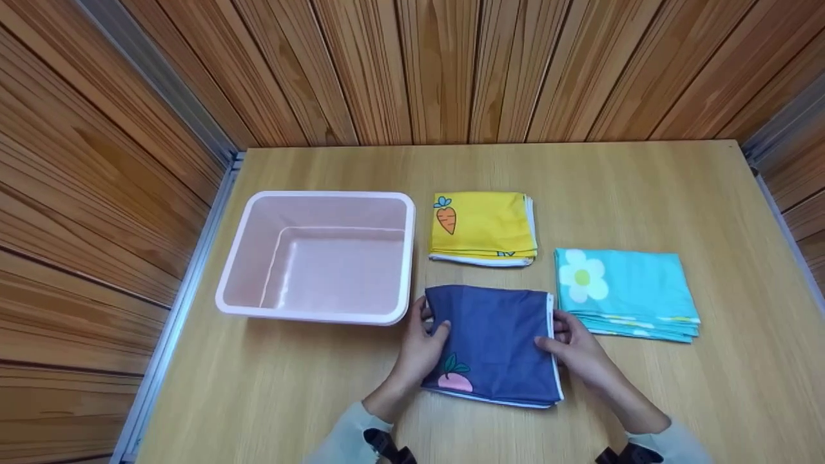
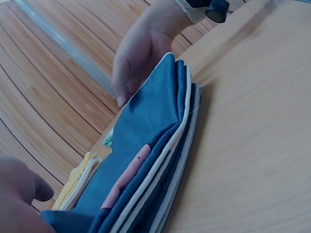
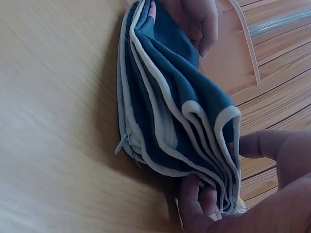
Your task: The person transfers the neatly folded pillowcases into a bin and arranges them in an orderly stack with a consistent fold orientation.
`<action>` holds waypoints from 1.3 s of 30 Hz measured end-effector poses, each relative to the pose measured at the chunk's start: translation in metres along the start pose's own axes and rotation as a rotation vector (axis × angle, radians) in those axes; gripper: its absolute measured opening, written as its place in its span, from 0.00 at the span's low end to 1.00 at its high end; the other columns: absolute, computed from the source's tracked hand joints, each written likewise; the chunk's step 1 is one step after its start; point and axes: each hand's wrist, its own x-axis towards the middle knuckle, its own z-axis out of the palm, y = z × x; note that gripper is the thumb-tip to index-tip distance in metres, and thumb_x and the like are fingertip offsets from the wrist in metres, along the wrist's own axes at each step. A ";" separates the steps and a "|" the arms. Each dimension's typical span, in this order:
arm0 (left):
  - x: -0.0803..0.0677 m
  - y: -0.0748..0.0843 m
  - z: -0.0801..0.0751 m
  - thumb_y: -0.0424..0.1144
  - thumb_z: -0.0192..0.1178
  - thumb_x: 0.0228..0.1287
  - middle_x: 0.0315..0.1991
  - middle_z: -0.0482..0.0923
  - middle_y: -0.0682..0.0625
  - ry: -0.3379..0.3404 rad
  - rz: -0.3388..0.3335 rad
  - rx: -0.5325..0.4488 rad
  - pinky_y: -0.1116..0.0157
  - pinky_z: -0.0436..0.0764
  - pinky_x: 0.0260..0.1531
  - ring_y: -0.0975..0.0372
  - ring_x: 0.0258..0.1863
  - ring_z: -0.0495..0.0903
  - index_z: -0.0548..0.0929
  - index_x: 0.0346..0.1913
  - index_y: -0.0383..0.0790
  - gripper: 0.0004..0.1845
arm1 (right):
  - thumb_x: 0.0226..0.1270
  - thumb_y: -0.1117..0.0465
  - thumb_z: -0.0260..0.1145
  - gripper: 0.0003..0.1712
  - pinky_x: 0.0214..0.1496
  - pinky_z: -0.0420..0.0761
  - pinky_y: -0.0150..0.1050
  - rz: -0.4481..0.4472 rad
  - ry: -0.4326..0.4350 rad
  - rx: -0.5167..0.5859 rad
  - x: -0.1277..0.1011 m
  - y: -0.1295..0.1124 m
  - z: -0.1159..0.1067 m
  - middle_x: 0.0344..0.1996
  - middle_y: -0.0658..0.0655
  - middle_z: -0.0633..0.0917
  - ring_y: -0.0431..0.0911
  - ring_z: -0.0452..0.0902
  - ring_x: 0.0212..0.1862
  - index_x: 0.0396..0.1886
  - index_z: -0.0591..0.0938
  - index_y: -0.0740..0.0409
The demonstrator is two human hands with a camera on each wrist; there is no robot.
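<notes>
A navy cloth (image 1: 493, 341), folded into a thick square with white edging and a pink fruit print, lies between my two hands at the front of the table. My left hand (image 1: 420, 345) grips its left edge, thumb on top and fingers beneath. On the opposite edge, my right hand (image 1: 583, 351) pinches the folded layers, with the thumb above and the fingers under them. The right wrist view shows the right fingers (image 3: 192, 204) under the stacked layers of the cloth (image 3: 170, 107). In the left wrist view the left fingertips are hidden by the cloth (image 2: 141, 126).
A pink plastic bin (image 1: 316, 318) stands to the left with nothing inside. Behind the navy cloth lies a folded yellow cloth (image 1: 483, 225) with a carrot print. A folded turquoise cloth (image 1: 638, 283) with a flower lies to the right. Wood-panelled walls (image 1: 438, 71) enclose the table.
</notes>
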 end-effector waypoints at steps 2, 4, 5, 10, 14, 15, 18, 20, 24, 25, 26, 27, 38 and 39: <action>0.001 -0.001 0.000 0.35 0.57 0.73 0.66 0.68 0.33 -0.019 -0.002 -0.016 0.47 0.76 0.60 0.48 0.59 0.74 0.55 0.77 0.29 0.36 | 0.71 0.66 0.65 0.43 0.41 0.81 0.35 0.003 0.005 -0.010 0.000 0.001 0.000 0.55 0.67 0.69 0.48 0.73 0.47 0.76 0.52 0.74; 0.001 -0.001 -0.001 0.36 0.57 0.73 0.66 0.69 0.32 -0.039 -0.011 -0.031 0.46 0.74 0.62 0.46 0.60 0.74 0.55 0.76 0.26 0.36 | 0.71 0.66 0.65 0.43 0.44 0.80 0.35 -0.002 0.013 -0.027 0.000 0.001 0.001 0.57 0.68 0.68 0.50 0.72 0.50 0.77 0.52 0.73; 0.001 -0.001 -0.002 0.36 0.58 0.73 0.66 0.69 0.32 -0.046 -0.018 -0.034 0.46 0.73 0.64 0.46 0.61 0.73 0.56 0.76 0.26 0.36 | 0.71 0.66 0.65 0.43 0.46 0.78 0.35 -0.007 0.017 -0.036 0.000 0.002 0.001 0.59 0.68 0.68 0.52 0.71 0.52 0.77 0.52 0.72; 0.003 -0.003 -0.004 0.36 0.59 0.72 0.63 0.72 0.38 -0.077 0.018 -0.014 0.48 0.71 0.63 0.49 0.59 0.72 0.64 0.73 0.29 0.31 | 0.71 0.66 0.65 0.45 0.53 0.73 0.38 -0.039 0.017 -0.072 0.000 0.006 0.003 0.64 0.69 0.65 0.56 0.67 0.59 0.78 0.50 0.69; 0.003 -0.005 -0.007 0.34 0.60 0.71 0.64 0.72 0.37 -0.102 0.118 0.016 0.46 0.70 0.65 0.47 0.63 0.71 0.68 0.71 0.32 0.28 | 0.71 0.67 0.65 0.46 0.53 0.74 0.37 -0.044 0.018 -0.087 0.000 0.009 0.003 0.64 0.69 0.69 0.56 0.68 0.60 0.79 0.49 0.67; 0.003 -0.006 -0.007 0.34 0.60 0.71 0.66 0.70 0.36 -0.112 0.131 0.019 0.46 0.68 0.67 0.46 0.65 0.70 0.69 0.71 0.32 0.28 | 0.71 0.67 0.65 0.46 0.52 0.74 0.36 -0.044 0.020 -0.088 -0.001 0.009 0.003 0.64 0.69 0.70 0.56 0.69 0.60 0.79 0.49 0.67; 0.001 -0.007 -0.009 0.34 0.61 0.71 0.72 0.65 0.35 -0.149 0.151 0.024 0.43 0.63 0.71 0.43 0.72 0.64 0.67 0.73 0.34 0.30 | 0.71 0.69 0.65 0.46 0.50 0.76 0.31 -0.057 0.028 -0.087 -0.002 0.010 0.003 0.62 0.70 0.73 0.56 0.70 0.60 0.79 0.50 0.68; 0.001 -0.007 -0.010 0.34 0.61 0.70 0.73 0.64 0.36 -0.168 0.138 0.026 0.44 0.61 0.72 0.43 0.73 0.63 0.66 0.74 0.35 0.32 | 0.70 0.71 0.64 0.45 0.49 0.77 0.29 -0.072 0.036 -0.080 -0.002 0.010 0.003 0.62 0.70 0.74 0.56 0.71 0.60 0.79 0.50 0.69; 0.002 -0.007 -0.010 0.30 0.62 0.69 0.74 0.64 0.35 -0.157 0.127 0.013 0.44 0.60 0.73 0.42 0.74 0.62 0.64 0.75 0.32 0.34 | 0.70 0.75 0.62 0.42 0.46 0.79 0.28 -0.106 0.056 -0.059 -0.003 0.009 0.003 0.59 0.70 0.76 0.53 0.76 0.56 0.78 0.53 0.71; 0.003 -0.007 -0.009 0.29 0.61 0.68 0.73 0.65 0.34 -0.147 0.130 -0.004 0.44 0.60 0.73 0.42 0.74 0.62 0.64 0.75 0.31 0.33 | 0.69 0.76 0.62 0.41 0.46 0.79 0.28 -0.113 0.061 -0.051 -0.003 0.008 0.003 0.58 0.70 0.77 0.51 0.77 0.54 0.77 0.53 0.72; 0.003 -0.008 -0.009 0.28 0.60 0.68 0.72 0.66 0.34 -0.135 0.130 -0.019 0.44 0.60 0.73 0.42 0.74 0.63 0.65 0.74 0.30 0.33 | 0.69 0.76 0.61 0.41 0.46 0.80 0.29 -0.120 0.061 -0.045 -0.003 0.008 0.003 0.57 0.70 0.77 0.50 0.78 0.53 0.77 0.54 0.73; 0.003 -0.008 -0.009 0.26 0.60 0.67 0.71 0.67 0.33 -0.121 0.138 -0.036 0.44 0.61 0.72 0.41 0.73 0.64 0.66 0.73 0.29 0.32 | 0.68 0.77 0.61 0.41 0.45 0.80 0.29 -0.123 0.060 -0.037 -0.003 0.008 0.002 0.57 0.71 0.77 0.49 0.79 0.52 0.76 0.54 0.74; 0.004 -0.013 -0.005 0.21 0.53 0.69 0.71 0.66 0.30 -0.020 0.188 -0.030 0.44 0.59 0.73 0.39 0.73 0.62 0.67 0.70 0.30 0.27 | 0.68 0.79 0.59 0.31 0.47 0.79 0.29 -0.086 0.082 0.043 -0.001 0.010 -0.001 0.59 0.70 0.76 0.43 0.77 0.52 0.69 0.62 0.72; 0.004 -0.013 -0.005 0.21 0.52 0.69 0.71 0.65 0.30 -0.019 0.194 -0.019 0.44 0.59 0.73 0.39 0.74 0.62 0.67 0.71 0.30 0.27 | 0.68 0.80 0.59 0.29 0.47 0.79 0.30 -0.089 0.090 0.055 0.000 0.011 -0.002 0.58 0.69 0.76 0.41 0.77 0.51 0.66 0.64 0.72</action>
